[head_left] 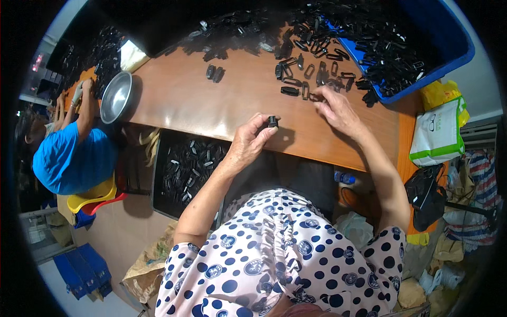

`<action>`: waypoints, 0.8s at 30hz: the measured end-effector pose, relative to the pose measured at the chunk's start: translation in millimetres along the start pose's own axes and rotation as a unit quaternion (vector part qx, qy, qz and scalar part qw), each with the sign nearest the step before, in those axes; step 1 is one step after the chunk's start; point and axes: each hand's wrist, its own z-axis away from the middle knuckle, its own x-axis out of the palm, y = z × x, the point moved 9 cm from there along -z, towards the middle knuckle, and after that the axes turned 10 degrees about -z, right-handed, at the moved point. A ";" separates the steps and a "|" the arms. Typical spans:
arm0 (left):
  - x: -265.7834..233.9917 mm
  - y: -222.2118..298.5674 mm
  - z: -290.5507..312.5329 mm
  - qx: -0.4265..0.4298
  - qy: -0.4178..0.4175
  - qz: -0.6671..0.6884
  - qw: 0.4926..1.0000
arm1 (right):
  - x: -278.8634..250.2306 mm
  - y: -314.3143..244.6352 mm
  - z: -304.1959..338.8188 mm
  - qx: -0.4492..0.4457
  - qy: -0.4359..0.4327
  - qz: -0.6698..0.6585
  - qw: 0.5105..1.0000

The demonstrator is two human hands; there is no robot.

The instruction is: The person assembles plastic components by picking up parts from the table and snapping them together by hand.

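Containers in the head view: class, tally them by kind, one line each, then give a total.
Blue plastic bin: 1
Round metal bowl: 1
Black crate below the table edge: 1
Total: 3

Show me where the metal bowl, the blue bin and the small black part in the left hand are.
metal bowl [116, 96], head view, inner wall.
blue bin [458, 48], head view, right rim.
small black part [272, 121], head view, its top, pinched by left hand [248, 142].

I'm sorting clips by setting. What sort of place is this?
Probably a small hand-assembly workshop: a wooden table strewn with small black plastic parts, a blue bin heaped with more, and a co-worker alongside.
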 end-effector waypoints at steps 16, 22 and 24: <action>9.2 63.1 16.7 0.202 0.028 -0.186 0.961 | 7.0 -93.0 25.5 -0.061 0.029 -0.174 0.982; -23.0 71.8 45.4 0.212 0.101 -0.246 0.940 | 25.5 -110.1 9.8 -0.042 0.006 -0.164 0.986; -12.8 69.4 51.0 0.177 0.059 -0.190 0.964 | 29.1 -101.3 23.1 -0.028 0.050 -0.163 0.985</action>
